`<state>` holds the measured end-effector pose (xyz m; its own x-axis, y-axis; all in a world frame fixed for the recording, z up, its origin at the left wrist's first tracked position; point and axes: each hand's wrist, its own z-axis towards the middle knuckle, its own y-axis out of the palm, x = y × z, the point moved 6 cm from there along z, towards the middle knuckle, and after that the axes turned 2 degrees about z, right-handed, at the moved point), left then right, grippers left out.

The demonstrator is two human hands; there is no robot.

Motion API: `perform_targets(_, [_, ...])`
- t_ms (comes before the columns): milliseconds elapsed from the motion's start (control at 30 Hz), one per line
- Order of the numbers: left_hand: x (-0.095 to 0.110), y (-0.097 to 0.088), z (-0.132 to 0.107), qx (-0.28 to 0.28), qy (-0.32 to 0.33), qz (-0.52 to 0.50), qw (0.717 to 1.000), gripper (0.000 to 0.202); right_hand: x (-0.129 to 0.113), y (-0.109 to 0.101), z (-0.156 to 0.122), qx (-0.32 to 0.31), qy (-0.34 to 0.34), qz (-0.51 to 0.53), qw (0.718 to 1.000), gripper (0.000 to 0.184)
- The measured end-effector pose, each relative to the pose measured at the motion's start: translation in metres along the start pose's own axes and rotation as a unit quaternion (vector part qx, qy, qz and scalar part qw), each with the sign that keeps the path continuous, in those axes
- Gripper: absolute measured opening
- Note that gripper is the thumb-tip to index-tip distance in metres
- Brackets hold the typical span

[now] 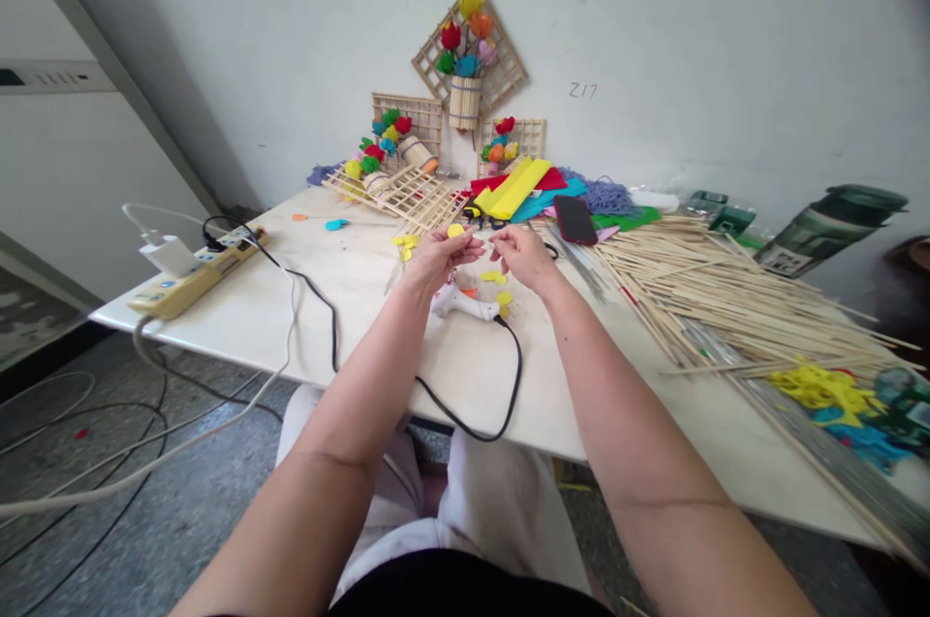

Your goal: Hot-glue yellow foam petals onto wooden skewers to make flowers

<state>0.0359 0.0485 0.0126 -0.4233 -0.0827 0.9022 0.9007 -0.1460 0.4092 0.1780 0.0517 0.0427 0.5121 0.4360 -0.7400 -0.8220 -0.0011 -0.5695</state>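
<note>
Above the middle of the table my left hand (445,257) pinches a small yellow petal-shaped piece (455,230), which shows over its fingertips. Facing it from the right, my right hand (524,255) has its thumb and fingers drawn together; anything between them is too small to name. The two hands are close but apart. Beneath them lies a white glue gun (469,305) with a black cord (518,375). Several loose yellow pieces (494,276) are beside the gun, and more yellow pieces (405,245) lie left of my left hand.
A power strip (196,278) with cords sits at the left edge. At the back are lattice frames (421,196) with colourful flowers, yellow sheets (515,189) and a phone (574,220). Many thin wooden sticks (712,288) and a dark bottle (832,228) occupy the right side.
</note>
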Motion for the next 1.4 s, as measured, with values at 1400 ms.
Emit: perform_targets(1400, [0.008, -0.030, 0.002, 0.149, 0.081, 0.016, 0.985, 0.028, -0.009, 0.032, -0.021, -0.227, 0.081, 0.169, 0.956, 0.017])
